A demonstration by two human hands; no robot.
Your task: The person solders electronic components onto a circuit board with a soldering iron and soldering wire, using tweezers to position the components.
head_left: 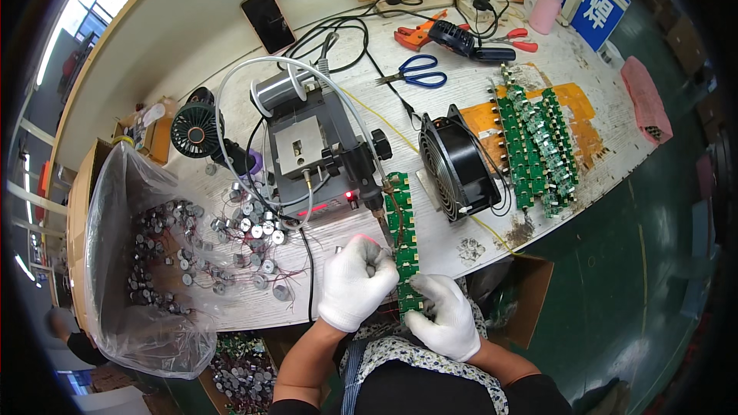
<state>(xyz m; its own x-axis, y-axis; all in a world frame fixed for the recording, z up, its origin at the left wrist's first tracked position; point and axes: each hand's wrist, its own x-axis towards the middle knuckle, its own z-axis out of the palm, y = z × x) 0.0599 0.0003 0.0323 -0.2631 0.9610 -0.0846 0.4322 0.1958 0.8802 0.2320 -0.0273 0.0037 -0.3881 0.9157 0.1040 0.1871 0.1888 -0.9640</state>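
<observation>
At the desk [477,84] edge, my right hand [444,317] grips the green circuit strip [403,242] under the soldering tip [379,211] for steadiness; my left hand [356,280] is fisted, probably pinching a small part.

Both gloved hands, L [356,283] & R [446,317], grip green PCB strip [403,242].

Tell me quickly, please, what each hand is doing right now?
Left hand: closed in a fist beside the green circuit board strip; contents cannot be told.
Right hand: gripping the strip's near end.
</observation>
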